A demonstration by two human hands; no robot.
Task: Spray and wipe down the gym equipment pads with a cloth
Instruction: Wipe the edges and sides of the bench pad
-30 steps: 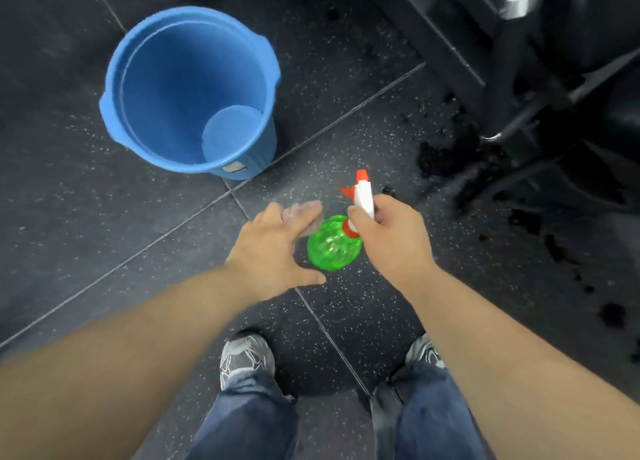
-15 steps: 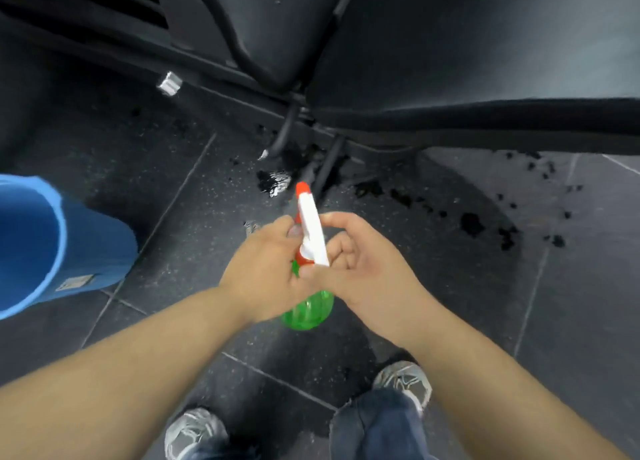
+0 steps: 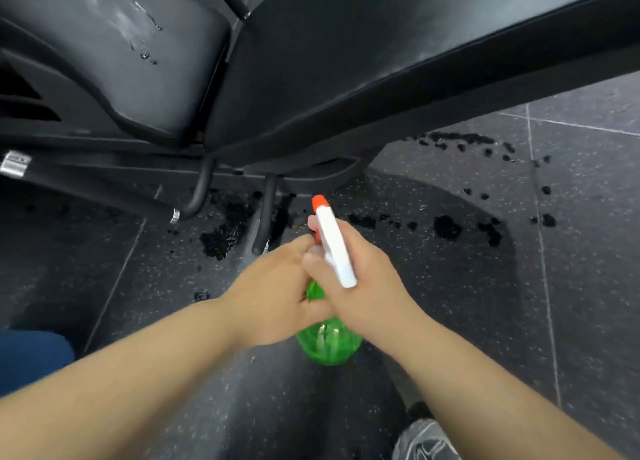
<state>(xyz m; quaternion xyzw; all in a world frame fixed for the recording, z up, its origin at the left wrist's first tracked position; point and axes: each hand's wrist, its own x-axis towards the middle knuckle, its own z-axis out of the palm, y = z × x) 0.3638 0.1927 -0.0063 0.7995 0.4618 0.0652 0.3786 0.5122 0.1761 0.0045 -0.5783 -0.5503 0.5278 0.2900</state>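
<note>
Both hands, left hand (image 3: 277,297) and right hand (image 3: 360,283), closed around green spray bottle (image 3: 327,342) (orange nozzle forward), below wet black pads (image 3: 363,61).

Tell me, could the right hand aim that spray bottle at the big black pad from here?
Probably yes: the right hand holds the spray bottle, nozzle towards the pad, nothing between.

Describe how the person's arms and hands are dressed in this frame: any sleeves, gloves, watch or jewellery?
Both forearms are bare as far as the frame shows, with no sleeves in view. The left hand and right hand wear no gloves, and no watch, bracelet or ring is visible. Motion blur softens fine detail, so a thin ring cannot be ruled out.
</note>
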